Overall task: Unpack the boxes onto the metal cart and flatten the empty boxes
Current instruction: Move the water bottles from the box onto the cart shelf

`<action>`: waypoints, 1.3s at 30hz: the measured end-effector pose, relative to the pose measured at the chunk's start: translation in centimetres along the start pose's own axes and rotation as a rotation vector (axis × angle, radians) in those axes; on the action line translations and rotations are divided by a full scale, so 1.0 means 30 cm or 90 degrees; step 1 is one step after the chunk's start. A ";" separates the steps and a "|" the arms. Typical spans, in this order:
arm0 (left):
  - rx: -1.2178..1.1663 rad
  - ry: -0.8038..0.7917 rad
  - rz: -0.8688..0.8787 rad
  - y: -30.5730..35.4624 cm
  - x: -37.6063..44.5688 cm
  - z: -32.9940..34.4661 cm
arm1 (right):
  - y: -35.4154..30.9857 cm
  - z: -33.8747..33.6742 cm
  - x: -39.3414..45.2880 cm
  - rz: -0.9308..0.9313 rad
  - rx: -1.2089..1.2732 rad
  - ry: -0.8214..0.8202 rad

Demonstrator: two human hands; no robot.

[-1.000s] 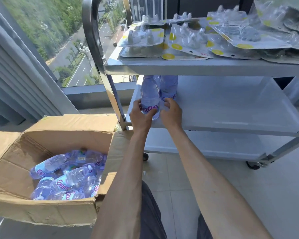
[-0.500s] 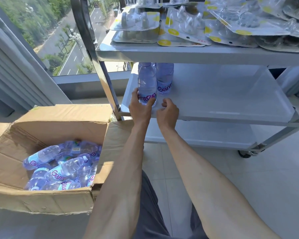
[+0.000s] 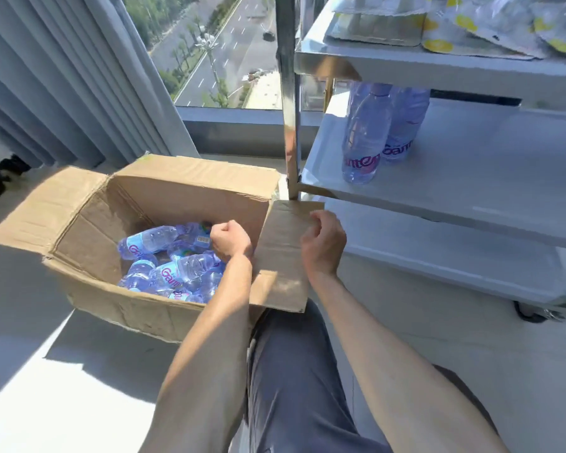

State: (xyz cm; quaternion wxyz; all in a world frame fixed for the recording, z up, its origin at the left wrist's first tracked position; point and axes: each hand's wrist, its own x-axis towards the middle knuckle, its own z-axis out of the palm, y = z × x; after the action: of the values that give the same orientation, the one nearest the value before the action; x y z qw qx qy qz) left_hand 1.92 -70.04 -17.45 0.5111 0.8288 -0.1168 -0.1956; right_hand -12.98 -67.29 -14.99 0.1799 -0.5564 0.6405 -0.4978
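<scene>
**Over the open box, both hands empty**

At far left, grey curtain (image 3: 56, 76) hanging beside a window (image 3: 216, 50) with a road far below. Just right of it, on the floor (image 3: 79, 371), open cardboard box (image 3: 138, 308) with flaps folded outward, the right flap (image 3: 285, 256) lying against the cart's near left post. Inside the box, a loose pile of water bottles (image 3: 174, 273) lying on their sides, purple-lettered labels showing.

Over the pile's right part, left hand (image 3: 231, 240) with fingers curled into a loose fist, nothing plainly held; contact with the bottles beneath cannot be told. To its right, above the right flap, right hand (image 3: 324, 246) with fingers hanging loosely bent, holding nothing, apart from the flap. Grey trouser legs (image 3: 294, 387) near, between the forearms.

Further right, metal cart (image 3: 471, 197) with three shelves. On the middle shelf, at its left end, two bottles (image 3: 366, 135) standing upright, just beside each other, the left one nearer. On the top shelf, clear blister packs (image 3: 490, 24) with yellow spots, overlapping. At lower right, a cart wheel (image 3: 533, 313) on the floor.
</scene>
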 end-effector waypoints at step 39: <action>0.646 -0.197 0.012 -0.336 0.470 -0.084 | -0.088 0.426 -0.258 -0.004 -0.300 -0.258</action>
State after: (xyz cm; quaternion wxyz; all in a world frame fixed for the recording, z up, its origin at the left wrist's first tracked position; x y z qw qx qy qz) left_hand 15.60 -69.02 -28.33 0.0243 0.9322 -0.2781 -0.2302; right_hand 0.89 -65.69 -20.91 0.1688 -0.6727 0.6876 -0.2151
